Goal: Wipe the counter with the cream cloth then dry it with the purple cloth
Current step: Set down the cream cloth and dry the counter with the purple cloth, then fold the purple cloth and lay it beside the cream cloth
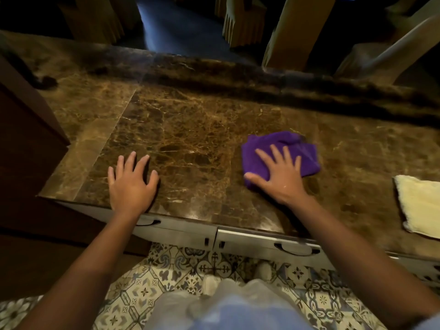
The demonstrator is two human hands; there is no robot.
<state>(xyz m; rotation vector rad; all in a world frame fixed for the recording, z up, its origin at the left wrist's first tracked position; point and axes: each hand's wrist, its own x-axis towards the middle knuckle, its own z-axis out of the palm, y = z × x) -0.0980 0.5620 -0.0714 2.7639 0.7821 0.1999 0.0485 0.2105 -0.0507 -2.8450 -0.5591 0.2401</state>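
A folded purple cloth (pixel 297 148) lies on the brown marble counter (pixel 190 129), right of centre. My right hand (pixel 277 173) presses flat on it with the fingers spread and straight. My left hand (pixel 132 181) rests flat on the bare counter near its front edge, fingers spread, holding nothing. A cream cloth (pixel 420 203) lies on the counter at the far right, partly cut off by the frame edge and apart from both hands.
A dark wooden cabinet (pixel 26 125) rises at the counter's left end. White drawers (pixel 262 241) with handles sit under the front edge, above a patterned tile floor (pixel 181 265). Chairs (pixel 245 22) stand beyond the raised back ledge.
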